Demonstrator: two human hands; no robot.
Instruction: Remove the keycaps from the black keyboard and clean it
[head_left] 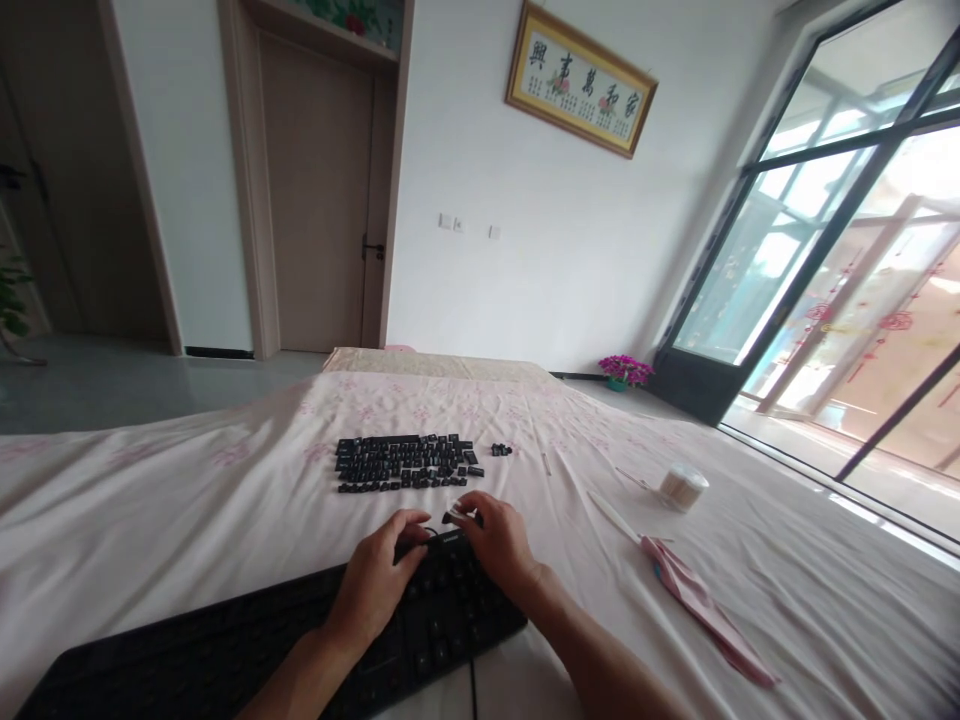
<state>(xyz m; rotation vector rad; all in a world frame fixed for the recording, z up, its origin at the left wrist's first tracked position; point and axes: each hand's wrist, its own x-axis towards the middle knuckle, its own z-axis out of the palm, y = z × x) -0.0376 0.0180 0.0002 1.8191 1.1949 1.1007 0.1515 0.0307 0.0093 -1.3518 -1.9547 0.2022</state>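
A black keyboard (225,650) lies across the near edge of a bed covered with a pale pink sheet (187,510). My left hand (375,580) rests on the keyboard's far right part, fingers curled over its top edge. My right hand (495,540) sits just beside it at the keyboard's top right corner, its fingertips pinching a small black keycap (454,516). Beyond the hands, removed black keycaps (405,463) lie laid out in rows on the sheet. A few loose keycaps (501,450) sit to the right of those rows.
A round container of cotton swabs (682,487) stands on the sheet to the right. A pink cloth (701,600) lies nearer, with thin sticks beside it. A closed door (319,190), a framed picture (579,80) and a large glass window (847,260) surround the bed.
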